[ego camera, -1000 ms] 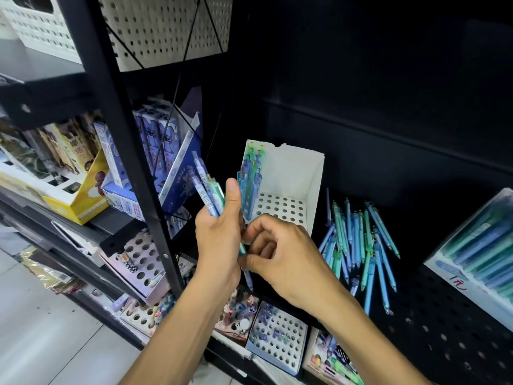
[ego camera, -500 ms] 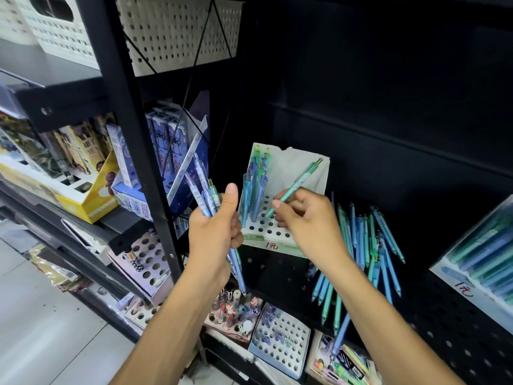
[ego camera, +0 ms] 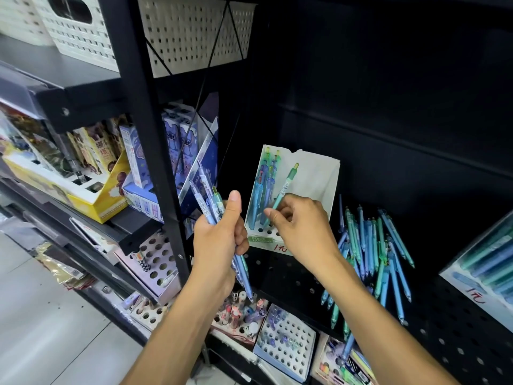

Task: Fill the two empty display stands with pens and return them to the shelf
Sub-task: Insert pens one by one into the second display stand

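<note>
A white display stand (ego camera: 313, 179) with a holed base stands on the black shelf, with several blue and green pens upright along its left side. My right hand (ego camera: 302, 226) pinches a single teal pen (ego camera: 287, 184), its tip down over the stand's holes. My left hand (ego camera: 219, 237) grips a bundle of blue and green pens (ego camera: 206, 198) just left of the stand, thumb up. A loose heap of blue and green pens (ego camera: 372, 254) lies on the shelf to the right of the stand.
A black upright post (ego camera: 144, 134) rises left of my hands. A full pen box (ego camera: 488, 276) sits at the far right. Lower shelves carry holed pen stands (ego camera: 286, 343) and boxes; a white perforated basket (ego camera: 188, 29) sits above.
My right hand drew one teal pen from the bundle, carried it to the stand and lowered its tip toward the holes. The view has shifted slightly.
</note>
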A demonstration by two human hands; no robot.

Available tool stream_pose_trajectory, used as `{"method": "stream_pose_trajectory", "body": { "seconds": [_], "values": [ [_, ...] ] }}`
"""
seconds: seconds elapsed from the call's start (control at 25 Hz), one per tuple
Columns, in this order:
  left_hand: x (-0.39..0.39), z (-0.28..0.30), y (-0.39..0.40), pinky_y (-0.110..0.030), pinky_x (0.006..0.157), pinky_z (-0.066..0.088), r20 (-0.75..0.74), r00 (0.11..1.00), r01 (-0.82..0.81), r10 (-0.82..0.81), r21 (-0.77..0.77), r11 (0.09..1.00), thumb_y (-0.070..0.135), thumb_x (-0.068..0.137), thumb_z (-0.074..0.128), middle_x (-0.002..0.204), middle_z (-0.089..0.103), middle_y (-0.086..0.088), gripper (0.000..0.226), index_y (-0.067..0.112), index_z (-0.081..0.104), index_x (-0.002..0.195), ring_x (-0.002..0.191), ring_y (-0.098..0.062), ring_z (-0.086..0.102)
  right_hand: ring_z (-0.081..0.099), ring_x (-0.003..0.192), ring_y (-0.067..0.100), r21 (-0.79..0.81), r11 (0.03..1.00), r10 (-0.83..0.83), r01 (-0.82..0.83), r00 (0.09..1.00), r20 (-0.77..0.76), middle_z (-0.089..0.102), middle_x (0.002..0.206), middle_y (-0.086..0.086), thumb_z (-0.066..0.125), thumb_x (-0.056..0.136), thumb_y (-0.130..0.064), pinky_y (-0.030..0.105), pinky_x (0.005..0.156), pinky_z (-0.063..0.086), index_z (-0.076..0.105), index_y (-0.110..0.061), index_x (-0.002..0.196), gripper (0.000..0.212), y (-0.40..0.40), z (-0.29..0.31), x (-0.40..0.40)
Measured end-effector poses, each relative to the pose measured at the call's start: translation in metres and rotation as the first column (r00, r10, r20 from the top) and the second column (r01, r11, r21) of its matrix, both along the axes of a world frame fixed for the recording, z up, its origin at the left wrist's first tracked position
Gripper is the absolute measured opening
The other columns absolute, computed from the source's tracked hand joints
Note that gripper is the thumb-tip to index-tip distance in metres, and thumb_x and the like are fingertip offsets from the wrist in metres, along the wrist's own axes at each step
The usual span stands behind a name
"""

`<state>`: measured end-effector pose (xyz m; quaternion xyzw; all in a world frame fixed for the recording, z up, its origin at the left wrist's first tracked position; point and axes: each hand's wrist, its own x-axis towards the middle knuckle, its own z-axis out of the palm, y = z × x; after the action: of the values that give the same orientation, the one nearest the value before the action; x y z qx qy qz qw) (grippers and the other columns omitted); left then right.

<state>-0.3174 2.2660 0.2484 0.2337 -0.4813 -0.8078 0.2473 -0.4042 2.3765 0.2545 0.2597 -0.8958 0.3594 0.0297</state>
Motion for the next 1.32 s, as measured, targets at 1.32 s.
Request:
{"method": "stream_pose_trajectory", "body": {
  "seconds": [1.32],
  "values": [
    [-0.008, 0.013, 0.01, -0.023, 0.053, 0.042, -0.266, 0.959, -0.066, 0.102, 0.141, 0.988, 0.038, 0.102, 0.046, 0.063, 0.048, 0.001, 0.028, 0.016, 0.05, 0.085, 0.055, -0.012, 0.043, 0.067, 0.084, 0.002, 0.056, 0.964, 0.195, -0.261, 0.833, 0.518, 0.071, 0.088, -0.01, 0.069, 0.089, -0.021, 0.031, 0.084, 0.057, 0.068, -0.03, 0.095, 0.011, 0.101, 0.033, 0.038]
  ]
}}
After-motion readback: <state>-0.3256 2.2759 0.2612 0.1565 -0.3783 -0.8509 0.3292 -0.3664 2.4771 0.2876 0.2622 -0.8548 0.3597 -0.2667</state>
